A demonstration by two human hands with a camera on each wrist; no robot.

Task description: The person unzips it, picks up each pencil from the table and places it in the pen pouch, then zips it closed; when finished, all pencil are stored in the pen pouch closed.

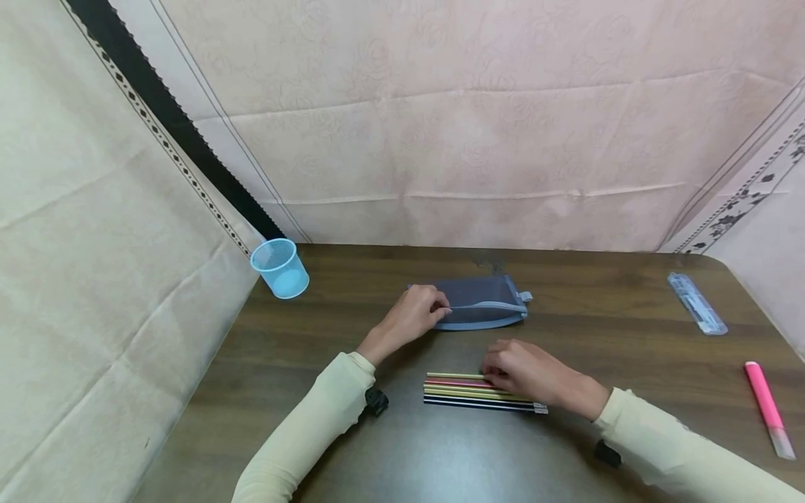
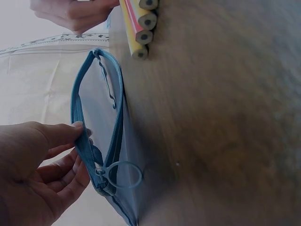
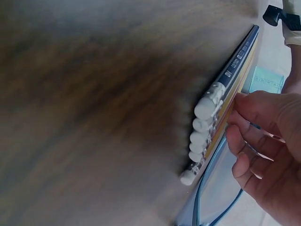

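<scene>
My left hand [image 1: 411, 311] pinches the zipped edge of a blue see-through pencil pouch [image 1: 481, 293]. In the left wrist view the pouch mouth gapes, and a ring-shaped zipper pull [image 2: 124, 174] hangs at its near end. Several pencils [image 1: 455, 392] lie side by side on the table in front of the pouch, yellow, red and dark blue. White erasers [image 3: 200, 139] cap their right ends. My right hand [image 1: 525, 370] bends over the row's far side, thumb and fingertips pinching the yellow pencil [image 1: 454, 375] farthest from me.
A light blue cup [image 1: 286, 276] stands at the table's back left corner. Toward the right lie a pale blue clear packet [image 1: 698, 304] and a pink marker [image 1: 766, 402]. Light patterned cloth [image 1: 472, 140] hangs behind the wooden table [image 1: 358, 279] and at its sides.
</scene>
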